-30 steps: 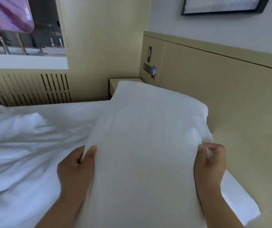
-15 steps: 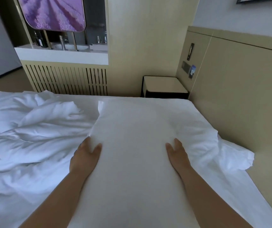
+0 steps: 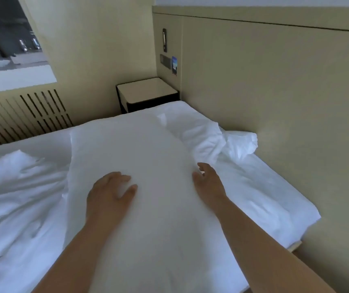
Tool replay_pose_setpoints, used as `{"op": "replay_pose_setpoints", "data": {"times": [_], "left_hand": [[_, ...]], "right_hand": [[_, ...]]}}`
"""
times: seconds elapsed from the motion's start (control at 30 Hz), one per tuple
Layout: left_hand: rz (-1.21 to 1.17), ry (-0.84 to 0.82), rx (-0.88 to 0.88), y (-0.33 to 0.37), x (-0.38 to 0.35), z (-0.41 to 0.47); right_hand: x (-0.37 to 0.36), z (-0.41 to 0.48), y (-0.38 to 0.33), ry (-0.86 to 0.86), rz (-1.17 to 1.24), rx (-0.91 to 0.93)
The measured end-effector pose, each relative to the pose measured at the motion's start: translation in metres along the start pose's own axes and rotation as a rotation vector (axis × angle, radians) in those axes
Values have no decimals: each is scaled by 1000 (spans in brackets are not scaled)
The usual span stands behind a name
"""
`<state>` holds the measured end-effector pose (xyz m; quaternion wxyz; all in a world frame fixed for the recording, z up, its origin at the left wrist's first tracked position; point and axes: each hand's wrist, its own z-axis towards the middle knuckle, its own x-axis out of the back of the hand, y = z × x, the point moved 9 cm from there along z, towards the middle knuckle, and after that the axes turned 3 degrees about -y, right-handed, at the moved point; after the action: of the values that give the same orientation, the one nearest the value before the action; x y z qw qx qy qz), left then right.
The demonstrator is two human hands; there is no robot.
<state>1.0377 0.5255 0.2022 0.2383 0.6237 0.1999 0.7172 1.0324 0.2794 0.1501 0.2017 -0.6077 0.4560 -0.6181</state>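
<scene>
A long white pillow (image 3: pixel 144 149) lies flat on the bed, running away from me toward the bedside table. My left hand (image 3: pixel 110 193) rests on its left half, fingers spread and pressing the cover. My right hand (image 3: pixel 208 180) sits at the pillow's right edge, fingers loosely bent, holding nothing. A second, rumpled white pillow (image 3: pixel 207 132) lies beyond it by the headboard.
A crumpled white duvet (image 3: pixel 15 187) covers the bed's left side. The beige headboard panel (image 3: pixel 285 92) runs along the right. A small bedside table (image 3: pixel 146 92) stands in the far corner, and a slatted radiator cover (image 3: pixel 21 115) lines the wall at left.
One second ago both hands gripped the pillow upright by its sides. It was laid flat on the bed, and both hands now lie loose on it, shifted slightly right.
</scene>
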Motion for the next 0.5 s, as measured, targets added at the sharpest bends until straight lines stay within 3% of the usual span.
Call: {"op": "replay_pose_setpoints", "data": {"times": [0.2,0.37,0.5], "left_hand": [[-311,-284,-371,80,-34,-48],[-377,-850,-687,164,-114,-182],[-336,-1197,-955,201,-155,-307]], "right_hand": [[39,-101,50,264,27,-87],[101,-272,158,609,81,-448],[111,-420,233,833,155,-762]]}}
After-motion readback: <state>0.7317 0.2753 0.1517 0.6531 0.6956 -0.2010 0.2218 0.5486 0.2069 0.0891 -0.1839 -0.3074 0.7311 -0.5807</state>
